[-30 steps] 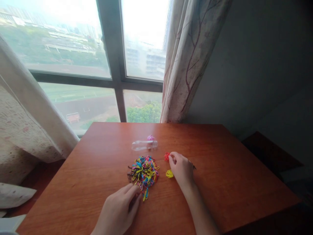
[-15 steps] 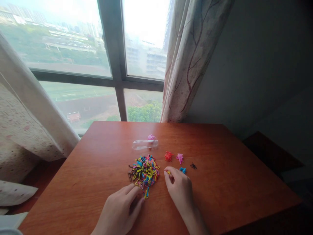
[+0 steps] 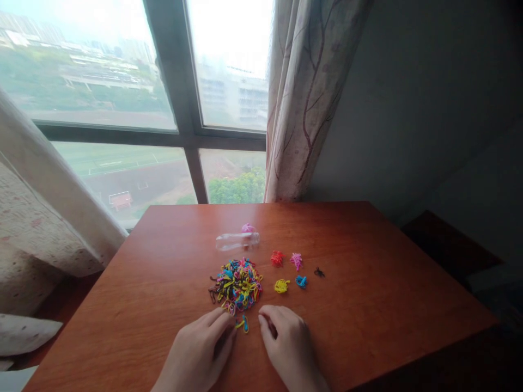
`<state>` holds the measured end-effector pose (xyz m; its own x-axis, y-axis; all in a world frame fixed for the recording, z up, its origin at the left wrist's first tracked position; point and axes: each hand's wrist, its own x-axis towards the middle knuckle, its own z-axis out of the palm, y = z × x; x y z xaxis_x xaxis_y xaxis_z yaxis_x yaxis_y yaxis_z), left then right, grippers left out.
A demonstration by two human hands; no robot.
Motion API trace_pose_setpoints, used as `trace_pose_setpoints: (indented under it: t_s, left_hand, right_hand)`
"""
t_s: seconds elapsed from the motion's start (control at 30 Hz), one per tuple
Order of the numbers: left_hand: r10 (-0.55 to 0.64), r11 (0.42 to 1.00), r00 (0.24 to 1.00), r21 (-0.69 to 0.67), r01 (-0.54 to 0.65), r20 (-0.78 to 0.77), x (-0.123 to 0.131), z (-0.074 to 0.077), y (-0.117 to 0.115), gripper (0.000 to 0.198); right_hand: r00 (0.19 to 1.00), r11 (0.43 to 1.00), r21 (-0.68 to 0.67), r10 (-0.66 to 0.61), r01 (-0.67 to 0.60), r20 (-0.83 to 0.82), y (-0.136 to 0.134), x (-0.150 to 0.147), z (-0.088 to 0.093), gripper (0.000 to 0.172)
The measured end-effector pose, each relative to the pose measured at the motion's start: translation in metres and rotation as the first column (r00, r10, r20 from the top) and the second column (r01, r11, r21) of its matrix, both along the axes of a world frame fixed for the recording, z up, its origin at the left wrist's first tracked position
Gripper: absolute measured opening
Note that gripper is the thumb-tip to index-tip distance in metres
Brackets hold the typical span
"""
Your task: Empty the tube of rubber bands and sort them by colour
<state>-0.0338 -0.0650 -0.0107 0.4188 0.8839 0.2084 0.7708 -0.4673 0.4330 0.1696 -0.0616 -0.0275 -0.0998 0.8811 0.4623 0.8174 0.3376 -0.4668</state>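
A mixed heap of small coloured loops (image 3: 239,286), looking like rubber bands, lies on the wooden table (image 3: 368,305). Just in front of it are a few separate blue and yellow loops (image 3: 245,324). My left hand (image 3: 200,348) rests at their left, fingers curled and thumb drawn in; its fingertips hide whatever is between them. To their right, my right hand (image 3: 286,343) has thumb and forefinger closed together, with nothing visible in them. Beyond it sit small sorted piles: yellow (image 3: 281,286), blue (image 3: 301,281), red (image 3: 277,258), pink (image 3: 296,261) and black (image 3: 319,272).
Behind the heap a clear plastic bottle (image 3: 235,241) lies on its side, with a pink-purple bunch (image 3: 248,228) behind its neck. A window (image 3: 188,139) and curtains (image 3: 294,136) border the table's far side. A white object (image 3: 18,378) shows at the lower left.
My right hand has moved left and nearer from the yellow pile, which now shows in full. My left hand stays by the loose loops. The view has shifted slightly.
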Motion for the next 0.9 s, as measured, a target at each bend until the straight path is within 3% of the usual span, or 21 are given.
trace_pose_setpoints:
  t_s: [0.23,0.4,0.57,0.73,0.9]
  left_hand:
    - [0.043,0.999,0.992,0.008,-0.045,0.12,0.001,0.003,0.003,0.013]
    - [-0.01,0.999,1.0,0.032,0.01,0.001,0.021,0.029,0.023,0.018]
    - [-0.098,0.995,0.975,-0.019,0.096,-0.2,0.056,0.053,0.054,0.02]
    - [-0.168,0.986,0.942,-0.055,0.158,-0.289,0.083,0.051,0.075,0.021]
    - [-0.192,0.981,0.932,-0.07,0.179,-0.307,0.093,0.046,0.082,0.012]
  right_hand:
    - [0.999,0.998,-0.056,0.033,-0.034,-0.011,-0.006,-0.001,0.002,0.021]
    - [0.995,0.981,-0.176,0.071,-0.082,-0.069,-0.009,0.001,0.001,0.017]
    - [0.993,0.975,-0.206,0.067,-0.086,-0.097,-0.008,0.002,-0.001,0.018]
    - [0.997,0.985,-0.168,0.031,-0.043,-0.073,-0.009,0.002,-0.005,0.018]
    - [0.998,0.987,-0.157,0.033,-0.041,-0.053,-0.009,0.002,-0.008,0.017]
